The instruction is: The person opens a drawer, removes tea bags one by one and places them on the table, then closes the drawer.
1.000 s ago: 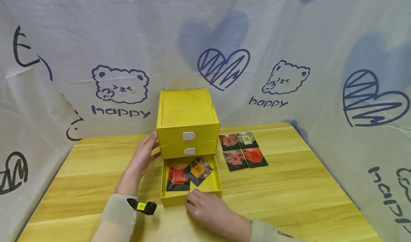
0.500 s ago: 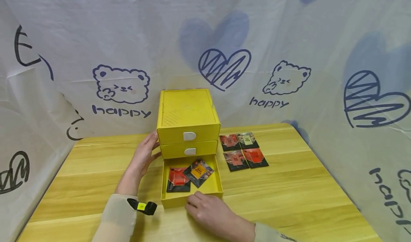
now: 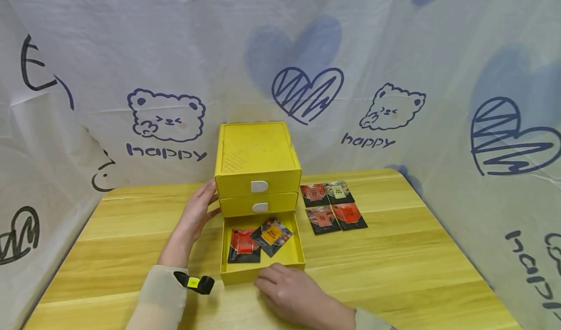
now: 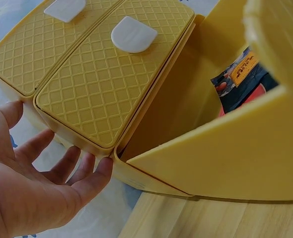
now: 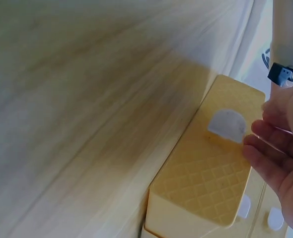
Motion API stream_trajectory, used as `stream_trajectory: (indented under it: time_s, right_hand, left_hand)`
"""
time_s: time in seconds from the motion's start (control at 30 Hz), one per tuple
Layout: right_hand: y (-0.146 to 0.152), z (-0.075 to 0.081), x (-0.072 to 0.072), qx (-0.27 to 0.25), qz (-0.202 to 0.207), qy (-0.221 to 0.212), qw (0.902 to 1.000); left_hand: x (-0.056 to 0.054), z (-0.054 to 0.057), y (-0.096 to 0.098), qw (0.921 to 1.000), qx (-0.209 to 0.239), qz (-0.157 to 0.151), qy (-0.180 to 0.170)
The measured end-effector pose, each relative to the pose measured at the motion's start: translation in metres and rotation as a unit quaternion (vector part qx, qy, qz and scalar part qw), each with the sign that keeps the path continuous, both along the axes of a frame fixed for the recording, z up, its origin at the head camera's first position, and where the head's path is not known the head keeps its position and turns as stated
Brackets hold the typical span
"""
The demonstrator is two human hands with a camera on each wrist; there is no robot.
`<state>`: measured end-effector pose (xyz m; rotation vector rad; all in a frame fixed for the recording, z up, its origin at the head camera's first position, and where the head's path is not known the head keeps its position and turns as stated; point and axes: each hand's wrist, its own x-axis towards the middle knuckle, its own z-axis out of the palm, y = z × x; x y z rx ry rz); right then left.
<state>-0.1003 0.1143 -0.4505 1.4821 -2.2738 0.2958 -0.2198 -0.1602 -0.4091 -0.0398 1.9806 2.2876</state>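
A yellow chest of drawers [image 3: 258, 150] stands on the table with its bottom drawer [image 3: 280, 258] pulled out. In that drawer lie two flat dark packets, one with a red label [image 3: 243, 246] and one with an orange label [image 3: 271, 234], the orange one overlapping the other. My left hand [image 3: 197, 213] rests its fingertips along the chest's left side, fingers spread and lightly bent in the left wrist view. My right hand [image 3: 291, 291] is at the front of the open drawer. In the right wrist view its loosely bent fingers are right beside the white tab [image 5: 227, 125], holding nothing.
Several similar packets [image 3: 333, 207] lie in a two-by-two block on the wooden table [image 3: 394, 257], right of the chest. A white printed cloth [image 3: 175, 43] hangs behind and at both sides. A black band [image 3: 195, 282] sits on the left wrist.
My right hand has moved slightly right and toward me at the drawer front. The left hand, drawer and packets stay about where they were.
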Motion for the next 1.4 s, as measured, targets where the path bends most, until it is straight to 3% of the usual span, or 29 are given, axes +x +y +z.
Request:
stream_trajectory:
  time_s: [0.23, 0.47, 0.63, 0.87, 1.0, 1.4]
  right_hand:
    - [0.006, 0.002, -0.001, -0.060, -0.012, -0.030, 0.9977]
    - [0.011, 0.008, -0.013, -0.138, -0.017, 0.024, 0.9900]
    - [0.013, 0.015, -0.024, -0.150, -0.054, 0.034, 0.9867]
    - [0.015, 0.030, -0.037, -0.083, -0.144, -0.034, 0.9855]
    - [0.015, 0.039, -0.046, -0.033, -0.173, -0.083, 0.9808]
    - [0.007, 0.049, -0.073, 0.110, -0.189, -0.136, 0.9664]
  left_hand:
    - [0.000, 0.000, 0.000, 1.0000, -0.006, -0.002, 0.004]
    - [-0.002, -0.002, 0.000, 1.0000, -0.005, -0.002, 0.003]
    - [-0.001, -0.002, 0.000, 1.0000, -0.005, -0.001, 0.000]
    - [-0.001, -0.001, 0.000, 1.0000, -0.002, -0.001, 0.001]
    - [-0.002, -0.002, 0.000, 1.0000, -0.001, -0.001, 0.000]
    - [-0.001, -0.002, -0.002, 1.0000, -0.006, -0.002, 0.001]
